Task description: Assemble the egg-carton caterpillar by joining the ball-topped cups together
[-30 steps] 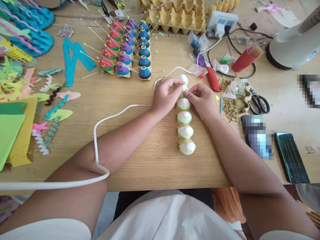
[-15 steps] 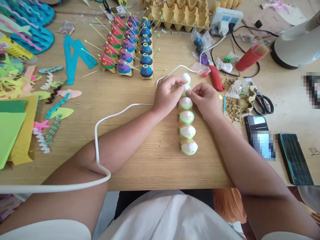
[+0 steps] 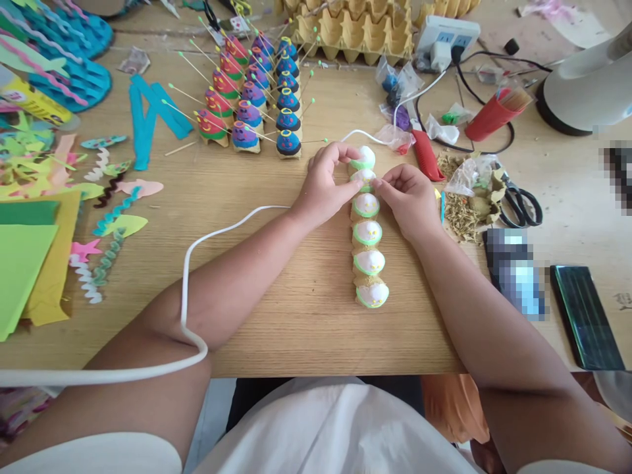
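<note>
A strip of egg-carton cups (image 3: pixel 366 234) lies lengthwise on the table before me, its cups covered in white and light-green clay with tiny yellow bits. My left hand (image 3: pixel 326 181) steadies its far end, index finger against the farthest cup and thumb at the side of the second. From the other side my right hand (image 3: pixel 405 194) has thumb and index finger pinched together at the second cup. Whatever is in that pinch is too small to make out. A white cable (image 3: pixel 222 229) passes beneath my left forearm and over its elbow.
Painted egg-carton strips (image 3: pixel 249 112) with thin, green-tipped sticks stand at the back. Paper cutouts (image 3: pixel 116 217) and coloured sheets (image 3: pixel 29 263) lie left. On the right are a red cutter (image 3: pixel 427 155), scissors (image 3: pixel 521 204), wood shavings (image 3: pixel 461 220) and phones (image 3: pixel 587 316). A power strip (image 3: pixel 447 36) sits behind.
My left hand has shifted slightly left and its index finger has drawn back, showing more of the two farthest cups. My right hand stays pinched beside the second cup.
</note>
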Demonstrator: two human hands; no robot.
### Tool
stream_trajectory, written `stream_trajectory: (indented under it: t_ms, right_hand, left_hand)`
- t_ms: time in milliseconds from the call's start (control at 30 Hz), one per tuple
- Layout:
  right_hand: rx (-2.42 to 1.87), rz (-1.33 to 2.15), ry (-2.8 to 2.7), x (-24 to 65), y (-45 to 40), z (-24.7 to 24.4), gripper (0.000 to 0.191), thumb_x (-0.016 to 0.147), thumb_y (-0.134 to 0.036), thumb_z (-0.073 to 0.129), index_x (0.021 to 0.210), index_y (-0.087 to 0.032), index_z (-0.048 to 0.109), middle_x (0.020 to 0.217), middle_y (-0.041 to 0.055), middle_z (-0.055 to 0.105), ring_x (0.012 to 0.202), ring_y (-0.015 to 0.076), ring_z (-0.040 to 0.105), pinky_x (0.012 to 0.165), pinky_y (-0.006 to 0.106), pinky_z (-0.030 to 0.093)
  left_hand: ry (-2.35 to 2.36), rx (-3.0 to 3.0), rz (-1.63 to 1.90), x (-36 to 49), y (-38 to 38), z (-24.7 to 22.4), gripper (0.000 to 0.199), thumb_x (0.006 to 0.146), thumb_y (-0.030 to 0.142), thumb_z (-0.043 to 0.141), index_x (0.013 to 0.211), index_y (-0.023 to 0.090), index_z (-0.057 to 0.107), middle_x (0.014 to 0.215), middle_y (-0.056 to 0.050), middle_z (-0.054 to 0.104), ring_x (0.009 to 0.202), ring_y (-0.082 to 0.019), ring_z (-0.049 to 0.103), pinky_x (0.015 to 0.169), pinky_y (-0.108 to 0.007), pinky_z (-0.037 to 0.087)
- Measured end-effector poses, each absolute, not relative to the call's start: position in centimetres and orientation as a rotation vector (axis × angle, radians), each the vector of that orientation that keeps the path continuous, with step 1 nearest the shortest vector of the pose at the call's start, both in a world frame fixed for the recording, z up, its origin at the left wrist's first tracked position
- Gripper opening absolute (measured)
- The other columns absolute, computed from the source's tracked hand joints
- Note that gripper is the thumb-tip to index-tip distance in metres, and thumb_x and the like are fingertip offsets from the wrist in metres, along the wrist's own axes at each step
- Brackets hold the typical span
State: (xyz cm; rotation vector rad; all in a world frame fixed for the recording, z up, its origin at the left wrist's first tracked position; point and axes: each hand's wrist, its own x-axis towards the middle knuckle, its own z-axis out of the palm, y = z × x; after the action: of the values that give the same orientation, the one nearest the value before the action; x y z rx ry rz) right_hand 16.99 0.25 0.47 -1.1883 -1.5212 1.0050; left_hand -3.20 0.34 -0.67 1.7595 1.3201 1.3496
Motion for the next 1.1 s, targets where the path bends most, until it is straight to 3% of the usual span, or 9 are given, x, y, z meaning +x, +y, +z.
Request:
stream_trajectory:
  t_ms: [300,433,600,1100]
  right_hand:
    - [-1.149,1.095,-1.471,17.4,-0.1,0.5,0.052,0.088,-0.078,0.083,0.094,-0.027,0.073,0.077,-0.0009,0.068,0.063,0.0123,0.052,0.053,0.029,0.040]
    - [-1.125,1.023,-1.529,17.5,-0.4,0.8,0.035,0.096,-0.063,0.082,0.104,-0.029,0.077,0.083,0.0001,0.070,0.073,0.0156,0.062,0.063,0.032,0.049]
    - [-1.145,0.841,-1.637,17.7,-0.4,1.6,0.017,0.092,-0.041,0.087,0.093,-0.025,0.081,0.086,0.0018,0.074,0.081,0.0175,0.065,0.073,0.035,0.055]
    - [-1.123,0.627,-1.891,17.7,-0.1,1.9,0.004,0.092,-0.026,0.084,0.089,-0.025,0.083,0.094,0.0037,0.077,0.083,0.0189,0.067,0.081,0.038,0.058]
  left_hand:
    - [1.315,1.762,1.313,-3.4,0.4,-0.8,0.029,0.084,0.015,0.086,0.105,0.030,0.071,0.119,-0.002,0.079,0.124,-0.027,0.069,0.110,-0.045,0.059]
    - [1.335,1.707,1.335,-3.2,0.3,-0.7,0.026,0.086,0.015,0.085,0.104,0.030,0.072,0.116,-0.001,0.079,0.124,-0.027,0.068,0.107,-0.044,0.059]
    - [1.318,1.721,1.329,-3.1,0.2,-0.3,0.024,0.087,0.017,0.086,0.102,0.029,0.071,0.114,-0.001,0.079,0.123,-0.027,0.069,0.108,-0.045,0.058]
    - [1.324,1.785,1.342,-2.9,0.4,-0.7,0.030,0.083,0.010,0.084,0.101,0.028,0.068,0.112,0.000,0.078,0.119,-0.026,0.070,0.111,-0.045,0.056]
